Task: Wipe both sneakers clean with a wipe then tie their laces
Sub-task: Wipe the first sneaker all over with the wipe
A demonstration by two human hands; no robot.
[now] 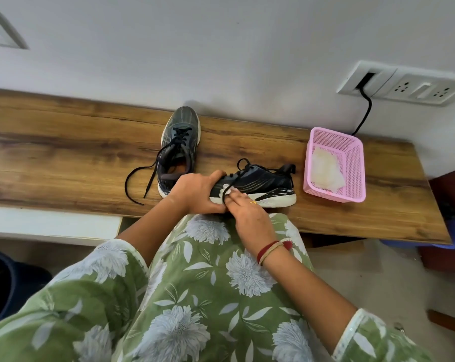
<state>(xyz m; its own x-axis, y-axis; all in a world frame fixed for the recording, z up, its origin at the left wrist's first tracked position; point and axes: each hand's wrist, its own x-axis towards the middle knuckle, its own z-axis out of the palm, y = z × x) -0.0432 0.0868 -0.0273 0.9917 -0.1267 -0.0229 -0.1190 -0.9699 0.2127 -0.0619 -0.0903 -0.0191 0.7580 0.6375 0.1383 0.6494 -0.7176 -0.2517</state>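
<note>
**Item 1. Near sneaker** (263, 180): dark upper, white sole. It stands at the table's (64, 152) front edge at 6 o'clock, toe to 9 and heel to 3. Its lace (243, 164) is untied, with one strand trailing down the side facing the person.

**Item 2. Left hand** (195, 190): fingers curled round the toe end of the near sneaker, steadying it.

**Item 3. Right hand** (247, 212): fingers fairly straight, pressing the wipe (229, 190) flat to the sneaker's side by the forefoot. The thumb is hidden, so I cannot tell whether it also pinches the wipe.

**Item 4. Far sneaker** (180, 142): grey, at 11 o'clock of the near one, toe toward the wall at 12. Its heel lies just beside the left hand. Its laces (137, 184) are loose and spill out toward 8 o'clock.

**Item 5. Basket** (351, 189): pink mesh, at 3 o'clock, near the heel of item 1. It holds a pale wad (325, 169), probably spare wipes.

**Item 6. Socket plate** (404, 84): on the wall at 2 o'clock, with a black cable (366, 111) dropping behind the basket.

**Step in hand:** judged to be wiping the first sneaker along its near side. No lace is tied on either shoe.

**Next move calls for:** carrying the wipe toward 3 o'clock along the sole and heel. The left hand must hold firm, and the loose strand needs keeping out from under the wipe. The shoe then needs turning to reach its far side.
</note>
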